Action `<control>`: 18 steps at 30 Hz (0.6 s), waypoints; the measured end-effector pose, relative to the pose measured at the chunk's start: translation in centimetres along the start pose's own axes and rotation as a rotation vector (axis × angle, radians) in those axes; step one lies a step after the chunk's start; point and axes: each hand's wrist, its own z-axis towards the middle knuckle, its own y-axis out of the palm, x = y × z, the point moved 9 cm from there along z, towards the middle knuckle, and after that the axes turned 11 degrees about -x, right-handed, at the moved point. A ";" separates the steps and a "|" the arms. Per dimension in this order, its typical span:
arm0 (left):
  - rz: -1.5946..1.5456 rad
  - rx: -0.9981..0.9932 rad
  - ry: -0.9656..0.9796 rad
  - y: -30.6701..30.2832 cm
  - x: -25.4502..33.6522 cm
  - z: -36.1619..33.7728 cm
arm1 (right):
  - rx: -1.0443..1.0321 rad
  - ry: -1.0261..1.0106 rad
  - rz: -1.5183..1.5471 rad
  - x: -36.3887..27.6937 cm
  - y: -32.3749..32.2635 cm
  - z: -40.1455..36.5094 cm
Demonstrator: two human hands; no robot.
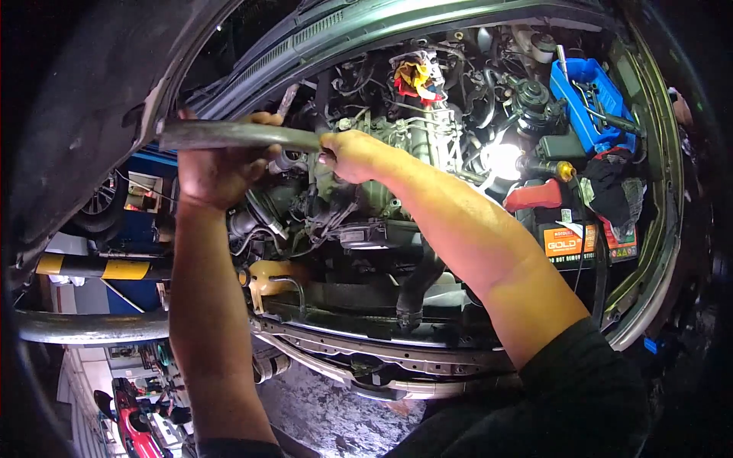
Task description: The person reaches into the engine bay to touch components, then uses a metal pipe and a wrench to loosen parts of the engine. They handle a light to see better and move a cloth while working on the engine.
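A long grey metal pipe (233, 135) is held almost level above the left side of the engine bay. My right hand (355, 155) is closed round its right end. My left hand (221, 172) is at the pipe's left part, its bent fingers showing above and below it; the pipe hides part of the palm. Just beyond my left fingers a flat metal bar (288, 101) sticks up. Below both hands lies the engine (397, 156), with hoses and wiring round it.
At the right, a blue tray (561, 91) holds several tools. A bright work light (504, 161) shines near the battery (569, 240). Dark gloves (611, 191) lie beside it. A red and yellow rag (414, 80) sits at the back. The yellow-capped reservoir (267, 278) stands near the front.
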 end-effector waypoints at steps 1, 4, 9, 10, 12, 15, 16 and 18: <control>0.023 0.123 -0.020 -1.0 -0.9 0.4 | -0.018 0.024 -0.016 0.3 0.0 0.1; 0.088 0.292 0.050 -1.9 -1.2 0.3 | -0.018 0.040 -0.042 1.0 -0.2 0.5; 0.349 0.511 0.382 -0.6 2.3 -2.6 | -0.055 0.035 0.093 1.9 0.2 1.2; 0.550 0.585 0.469 -0.7 3.9 -1.7 | -0.095 0.022 0.091 1.8 0.5 1.4; 0.746 0.867 0.576 -1.1 6.0 -2.0 | -0.163 0.098 0.057 1.5 0.7 1.4; 0.551 0.719 0.596 -2.8 5.4 0.2 | -0.194 0.085 -0.051 1.3 1.5 2.1; 0.543 0.723 0.585 -2.8 4.7 0.1 | -0.204 0.093 -0.046 1.5 2.0 2.0; 0.377 0.733 0.670 -2.9 3.7 -0.6 | -0.146 0.026 -0.237 1.0 1.6 2.1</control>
